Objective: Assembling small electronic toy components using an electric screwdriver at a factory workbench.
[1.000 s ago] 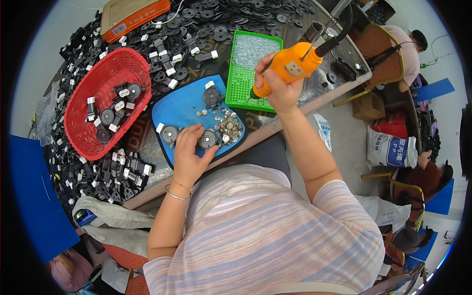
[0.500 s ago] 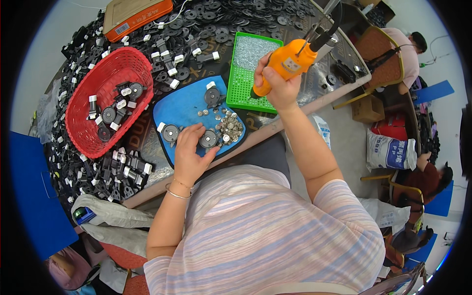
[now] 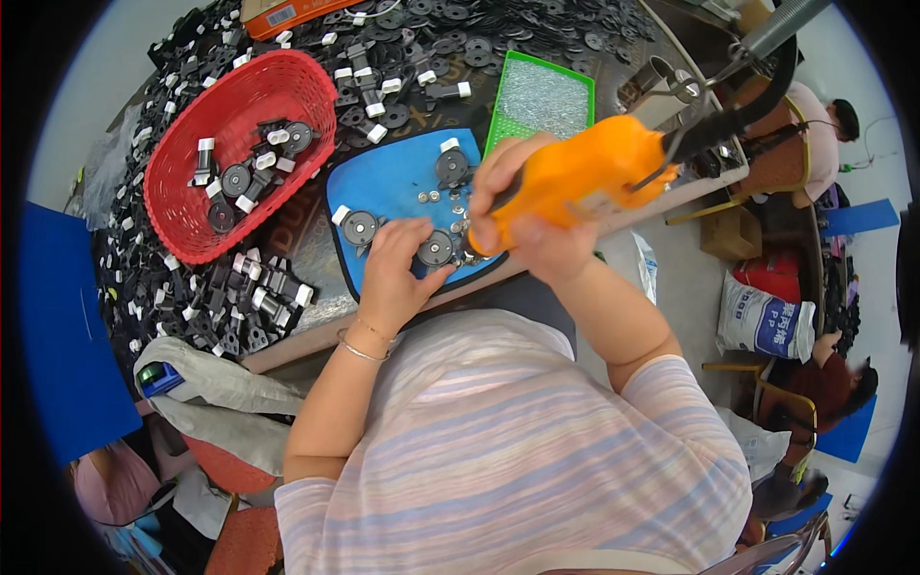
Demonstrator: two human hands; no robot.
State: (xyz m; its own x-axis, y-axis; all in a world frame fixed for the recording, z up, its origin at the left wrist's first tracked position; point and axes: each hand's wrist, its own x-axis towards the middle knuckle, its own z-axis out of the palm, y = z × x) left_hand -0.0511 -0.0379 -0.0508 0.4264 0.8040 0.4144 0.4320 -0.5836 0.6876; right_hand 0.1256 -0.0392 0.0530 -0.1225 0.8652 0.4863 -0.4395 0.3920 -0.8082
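My right hand (image 3: 532,206) grips an orange electric screwdriver (image 3: 599,168), which tilts down to the left. Its tip is beside a black round wheel-like part (image 3: 436,249) on the blue mat (image 3: 379,177). Around that part's left side curve the fingers and thumb of my left hand (image 3: 393,268), holding it against the mat. Two more such parts, each with a white end, lie on the mat: one round black part (image 3: 360,228) left of my left hand, another black part (image 3: 451,166) farther back. Small silver metal pieces (image 3: 433,196) lie between them; the screwdriver hand hides most of the pile.
A red basket (image 3: 163,182) with several black-and-white parts stands at left. Behind the mat is a green tray (image 3: 508,86) of small silver screws. Loose black parts (image 3: 235,302) heap around the basket. A spring and cable (image 3: 776,34) hang above the screwdriver. People sit at right.
My right hand has brought the screwdriver from over the green tray down and left to the part at my left hand. The whole view has shifted slightly; my left hand stays at the part.
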